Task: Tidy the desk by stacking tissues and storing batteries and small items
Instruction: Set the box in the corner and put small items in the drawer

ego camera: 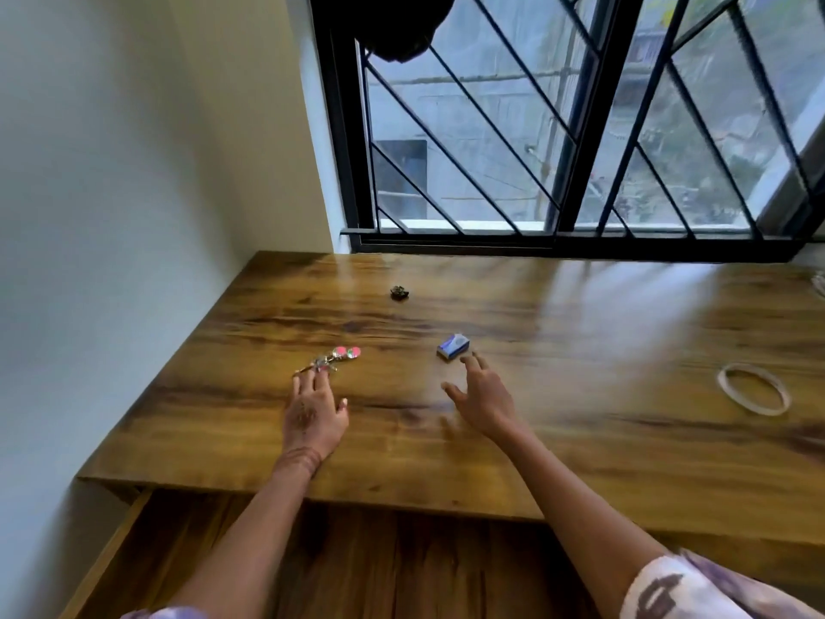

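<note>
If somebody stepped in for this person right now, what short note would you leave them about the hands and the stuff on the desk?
Left hand: open, flat on the desk, fingertips at the pink-ended metal trinket, not gripping it.
Right hand: open, empty, reaching toward the small blue box, just short of it.
Also loose: a small dark object toward the window, a pale ring-shaped band far right.
Done: nothing visibly stored. No tissues, batteries or container in view.
Left: gather all four items.
</note>
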`<control>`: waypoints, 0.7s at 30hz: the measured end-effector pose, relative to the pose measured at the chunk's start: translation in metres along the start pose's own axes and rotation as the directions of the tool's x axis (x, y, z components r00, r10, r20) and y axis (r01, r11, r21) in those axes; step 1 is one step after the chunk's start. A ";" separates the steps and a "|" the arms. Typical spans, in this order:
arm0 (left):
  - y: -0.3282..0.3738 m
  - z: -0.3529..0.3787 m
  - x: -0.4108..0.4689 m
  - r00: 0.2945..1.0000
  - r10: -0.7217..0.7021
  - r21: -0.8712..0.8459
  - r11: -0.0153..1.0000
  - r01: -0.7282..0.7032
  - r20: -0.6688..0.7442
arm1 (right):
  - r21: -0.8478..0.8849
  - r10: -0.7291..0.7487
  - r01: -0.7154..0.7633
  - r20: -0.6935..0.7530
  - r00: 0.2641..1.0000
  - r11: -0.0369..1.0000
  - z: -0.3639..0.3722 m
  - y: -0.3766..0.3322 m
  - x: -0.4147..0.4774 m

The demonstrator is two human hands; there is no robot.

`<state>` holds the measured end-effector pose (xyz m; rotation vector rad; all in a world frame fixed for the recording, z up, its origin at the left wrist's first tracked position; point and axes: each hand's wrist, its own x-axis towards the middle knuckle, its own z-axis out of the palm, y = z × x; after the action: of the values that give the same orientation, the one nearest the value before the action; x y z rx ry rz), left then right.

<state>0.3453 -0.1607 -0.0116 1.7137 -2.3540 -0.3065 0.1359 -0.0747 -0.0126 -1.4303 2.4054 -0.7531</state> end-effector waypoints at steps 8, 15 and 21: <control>-0.007 0.028 0.074 0.996 -0.085 -0.025 0.996 0.085 -0.025 | 0.010 -0.007 0.006 0.053 0.999 1.000 0.030 0.024 0.072; -0.006 0.039 0.073 0.964 -0.090 -0.113 0.992 0.063 -0.249 | 0.014 -0.034 0.034 -0.043 0.998 0.999 0.041 0.031 0.077; 0.002 0.037 0.060 0.927 -0.186 -0.243 0.964 0.108 -0.325 | 0.146 -0.014 0.028 -0.095 0.995 0.989 0.032 0.032 0.069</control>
<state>0.3145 -0.2159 -0.0433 1.6828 -1.8728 -0.2558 0.0929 -0.1321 -0.0533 -1.3929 2.3501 -1.0014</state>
